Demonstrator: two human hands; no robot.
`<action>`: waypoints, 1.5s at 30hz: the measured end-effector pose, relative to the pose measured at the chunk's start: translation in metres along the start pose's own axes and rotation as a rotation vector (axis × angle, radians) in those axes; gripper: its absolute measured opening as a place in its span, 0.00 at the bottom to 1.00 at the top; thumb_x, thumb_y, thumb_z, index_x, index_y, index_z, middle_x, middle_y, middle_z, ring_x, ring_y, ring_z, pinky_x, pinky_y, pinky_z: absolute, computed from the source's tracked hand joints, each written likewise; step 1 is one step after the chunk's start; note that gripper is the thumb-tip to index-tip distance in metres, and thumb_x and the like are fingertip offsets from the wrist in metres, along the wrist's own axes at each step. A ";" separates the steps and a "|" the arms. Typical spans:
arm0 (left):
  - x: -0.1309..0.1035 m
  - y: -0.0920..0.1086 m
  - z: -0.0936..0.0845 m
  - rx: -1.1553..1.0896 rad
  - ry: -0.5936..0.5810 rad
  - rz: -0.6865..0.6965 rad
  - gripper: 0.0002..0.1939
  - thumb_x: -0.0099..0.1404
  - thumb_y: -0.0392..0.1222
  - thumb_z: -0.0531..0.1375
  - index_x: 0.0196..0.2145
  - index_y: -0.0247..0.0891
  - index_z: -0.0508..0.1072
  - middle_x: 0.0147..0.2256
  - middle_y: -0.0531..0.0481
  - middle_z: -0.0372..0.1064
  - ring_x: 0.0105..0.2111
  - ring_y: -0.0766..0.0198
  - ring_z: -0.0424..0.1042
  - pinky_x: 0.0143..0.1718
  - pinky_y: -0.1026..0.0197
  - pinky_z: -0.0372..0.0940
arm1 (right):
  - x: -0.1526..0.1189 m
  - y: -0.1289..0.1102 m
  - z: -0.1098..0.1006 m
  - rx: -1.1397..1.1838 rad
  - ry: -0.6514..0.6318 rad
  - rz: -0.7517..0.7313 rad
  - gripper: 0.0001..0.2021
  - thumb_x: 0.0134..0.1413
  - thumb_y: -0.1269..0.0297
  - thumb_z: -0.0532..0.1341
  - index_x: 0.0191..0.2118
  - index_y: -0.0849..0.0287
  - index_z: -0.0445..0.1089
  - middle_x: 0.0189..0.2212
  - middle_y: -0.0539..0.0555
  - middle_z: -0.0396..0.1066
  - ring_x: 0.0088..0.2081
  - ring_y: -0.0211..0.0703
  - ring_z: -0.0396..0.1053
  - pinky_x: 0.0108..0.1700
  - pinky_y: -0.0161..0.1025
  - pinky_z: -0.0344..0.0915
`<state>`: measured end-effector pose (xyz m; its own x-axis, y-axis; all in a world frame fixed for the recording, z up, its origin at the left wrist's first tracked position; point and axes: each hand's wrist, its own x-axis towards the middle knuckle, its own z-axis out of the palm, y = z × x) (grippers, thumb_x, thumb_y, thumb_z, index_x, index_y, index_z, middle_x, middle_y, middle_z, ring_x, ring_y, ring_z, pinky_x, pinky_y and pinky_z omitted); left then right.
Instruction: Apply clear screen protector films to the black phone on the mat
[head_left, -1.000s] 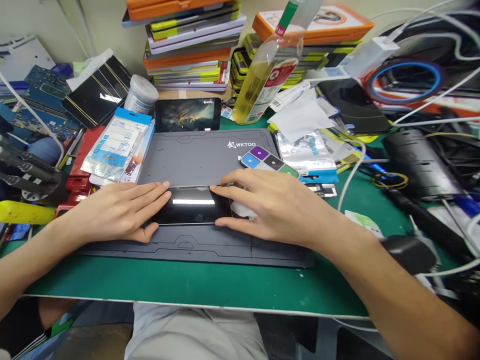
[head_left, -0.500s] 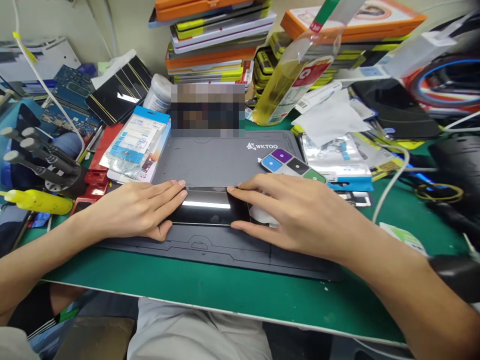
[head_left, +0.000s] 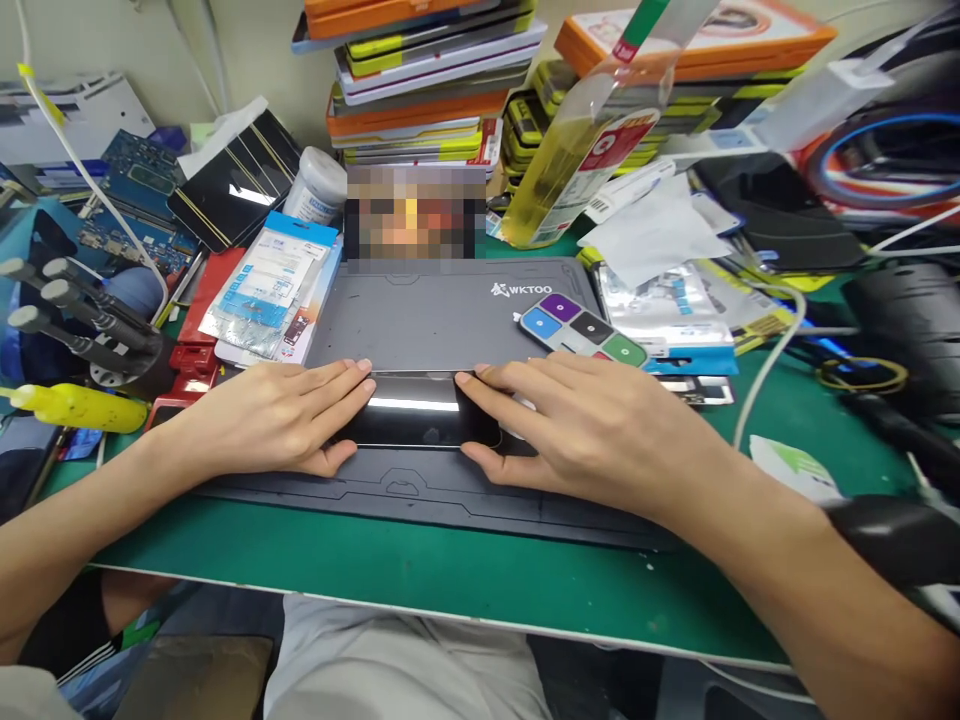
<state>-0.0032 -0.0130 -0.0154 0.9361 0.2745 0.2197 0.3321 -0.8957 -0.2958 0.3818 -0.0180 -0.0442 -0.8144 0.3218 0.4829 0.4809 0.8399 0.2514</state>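
A dark smartphone [head_left: 412, 425] lies sideways on the grey work mat [head_left: 420, 310], its glossy face up with a bright strip of reflected light. My left hand [head_left: 289, 410] grips its left end, fingers over the far edge and thumb at the near edge. At the right end, my right hand [head_left: 577, 420] holds it the same way, fingertips on the far edge and thumb on the near one. Both hands cover the phone's ends. Something pale beneath my right hand is mostly hidden.
A card with coloured squares [head_left: 585, 328] rests on the mat's right side. Behind stand an oil-like yellow bottle [head_left: 570, 170], a white jar [head_left: 319, 185] and stacked boxes [head_left: 427, 100]. Screwdrivers in a holder [head_left: 112, 350] and a yellow bottle [head_left: 82, 408] are at left.
Both hands stay on the smartphone with almost no movement. My left thumb has shifted slightly right along the near edge. The camera view has moved a little.
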 end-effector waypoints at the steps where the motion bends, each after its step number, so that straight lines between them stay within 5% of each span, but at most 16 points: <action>1: 0.000 0.000 -0.001 0.001 -0.001 0.002 0.25 0.91 0.42 0.62 0.74 0.23 0.81 0.70 0.24 0.87 0.68 0.43 0.93 0.63 0.51 0.91 | 0.001 -0.001 -0.001 -0.010 0.003 -0.004 0.18 0.90 0.61 0.66 0.58 0.73 0.88 0.44 0.66 0.92 0.37 0.54 0.85 0.42 0.49 0.79; 11: -0.001 0.002 -0.002 -0.107 0.001 -0.087 0.29 0.88 0.38 0.66 0.81 0.29 0.78 0.75 0.29 0.85 0.70 0.43 0.92 0.70 0.50 0.89 | 0.006 -0.011 -0.013 -0.125 -0.020 -0.037 0.15 0.88 0.64 0.69 0.56 0.73 0.92 0.50 0.71 0.95 0.36 0.52 0.86 0.42 0.48 0.79; 19: -0.003 0.001 -0.004 -0.158 -0.031 -0.121 0.44 0.90 0.37 0.65 0.95 0.40 0.58 0.79 0.35 0.81 0.69 0.43 0.92 0.73 0.47 0.89 | 0.005 -0.018 -0.015 -0.202 -0.071 -0.037 0.14 0.86 0.65 0.71 0.57 0.71 0.93 0.55 0.71 0.96 0.36 0.51 0.89 0.40 0.47 0.81; 24: -0.001 0.001 -0.003 -0.106 -0.022 -0.071 0.44 0.91 0.36 0.61 0.96 0.31 0.53 0.75 0.29 0.83 0.68 0.41 0.93 0.70 0.46 0.90 | 0.006 -0.019 -0.015 -0.186 -0.069 -0.034 0.15 0.86 0.66 0.71 0.58 0.71 0.94 0.54 0.73 0.96 0.38 0.54 0.92 0.40 0.47 0.85; 33: 0.000 0.000 -0.003 -0.076 -0.005 -0.052 0.44 0.91 0.36 0.60 0.96 0.29 0.52 0.74 0.28 0.85 0.66 0.41 0.94 0.67 0.46 0.92 | 0.009 -0.021 -0.017 -0.193 -0.069 -0.031 0.17 0.88 0.69 0.66 0.57 0.75 0.93 0.54 0.73 0.95 0.38 0.52 0.94 0.39 0.44 0.87; 41: -0.005 0.000 -0.002 -0.135 -0.009 -0.100 0.43 0.89 0.37 0.64 0.95 0.41 0.60 0.77 0.36 0.83 0.67 0.44 0.93 0.71 0.47 0.90 | 0.008 -0.022 -0.016 -0.175 -0.086 -0.017 0.15 0.86 0.68 0.69 0.58 0.75 0.93 0.55 0.75 0.95 0.41 0.54 0.94 0.39 0.45 0.87; 45: -0.002 0.000 -0.002 -0.110 0.002 -0.070 0.44 0.91 0.37 0.62 0.96 0.36 0.55 0.75 0.32 0.84 0.66 0.43 0.94 0.68 0.46 0.92 | 0.009 -0.022 -0.018 -0.180 -0.096 -0.017 0.16 0.87 0.69 0.67 0.59 0.76 0.93 0.55 0.74 0.95 0.41 0.53 0.94 0.40 0.44 0.87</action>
<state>-0.0053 -0.0140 -0.0139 0.9108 0.3371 0.2385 0.3819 -0.9073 -0.1758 0.3694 -0.0415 -0.0303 -0.8459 0.3560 0.3972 0.5104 0.7564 0.4091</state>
